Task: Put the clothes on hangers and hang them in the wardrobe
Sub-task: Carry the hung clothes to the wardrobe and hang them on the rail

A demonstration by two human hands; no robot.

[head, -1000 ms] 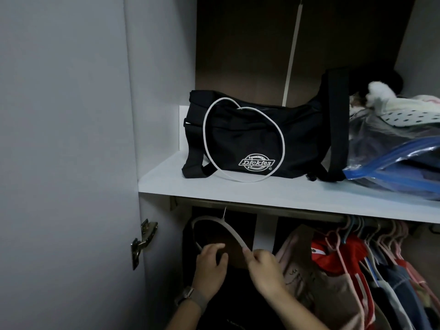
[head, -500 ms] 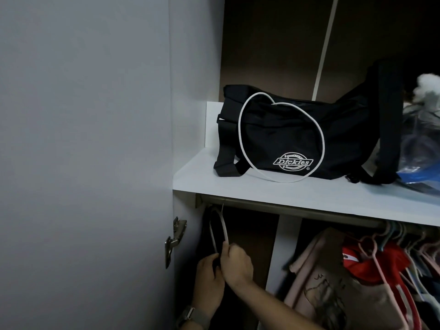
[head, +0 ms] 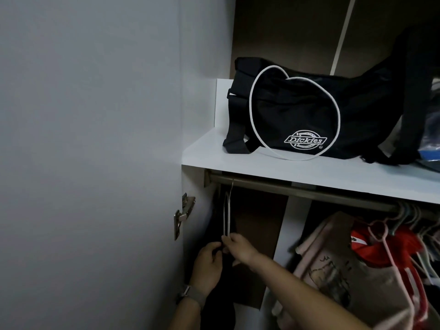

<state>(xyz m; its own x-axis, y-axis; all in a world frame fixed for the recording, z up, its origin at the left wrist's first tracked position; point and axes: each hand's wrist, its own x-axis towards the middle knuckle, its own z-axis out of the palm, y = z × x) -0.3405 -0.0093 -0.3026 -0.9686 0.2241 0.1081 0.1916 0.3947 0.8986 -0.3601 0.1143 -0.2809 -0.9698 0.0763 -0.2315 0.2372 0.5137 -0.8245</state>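
Two hands work at the far left end of the wardrobe rail [head: 297, 190], where one white hanger [head: 227, 215] hangs edge-on by its hook. The right hand [head: 239, 248] pinches the hanger's lower end between curled fingers; the left hand [head: 208, 264], just beside it, curls its fingers on one dark garment [head: 226, 294] below. One black bag [head: 309, 110] sits on the shelf [head: 214, 153] above.

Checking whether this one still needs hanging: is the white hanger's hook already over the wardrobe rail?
Yes, the white hanger hangs by its hook from the rail, at its far left end under the shelf.
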